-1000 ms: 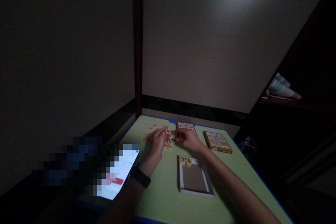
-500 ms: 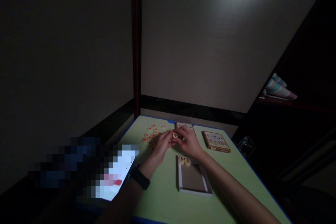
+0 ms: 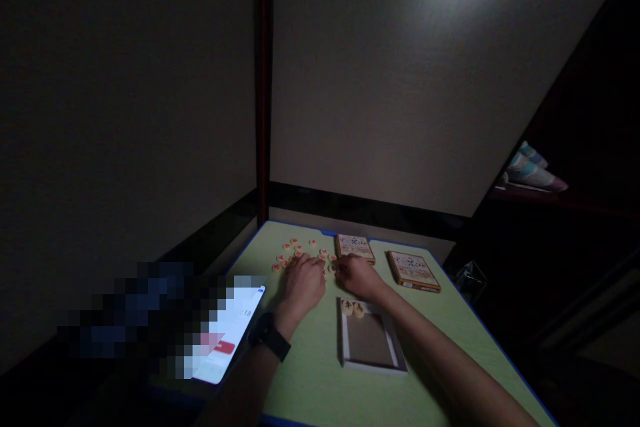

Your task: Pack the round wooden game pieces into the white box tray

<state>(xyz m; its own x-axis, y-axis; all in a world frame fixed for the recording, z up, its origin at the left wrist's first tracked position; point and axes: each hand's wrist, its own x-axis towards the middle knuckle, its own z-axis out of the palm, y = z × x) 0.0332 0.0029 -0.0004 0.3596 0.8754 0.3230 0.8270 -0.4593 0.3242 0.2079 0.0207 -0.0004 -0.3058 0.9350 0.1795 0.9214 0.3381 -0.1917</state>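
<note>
My left hand (image 3: 306,280), palm down and wearing a dark wristwatch, rests with its fingers extended over a pile of round Chinese chess pieces, hiding many of them. Red-marked Chinese chess pieces (image 3: 295,241) lie scattered beyond it. To the right, my right hand (image 3: 359,277) is closed, its fingertips low by a Chinese chess piece (image 3: 333,269); whatever they pinch is hidden. Nearer to me, an open shallow box (image 3: 373,340) holds two black-marked Chinese chess pieces (image 3: 353,308) side by side at its far left corner.
A flat printed box (image 3: 355,245) lies behind my right hand, and another printed box (image 3: 413,270) sits farther right. A lit phone (image 3: 227,333) is at the left edge of the green table (image 3: 305,387). Walls rise behind the table.
My hands were together, holding up a black-marked Chinese chess piece. They have since parted and lowered, the left onto the pile and the right beside it. The box's two pieces remain.
</note>
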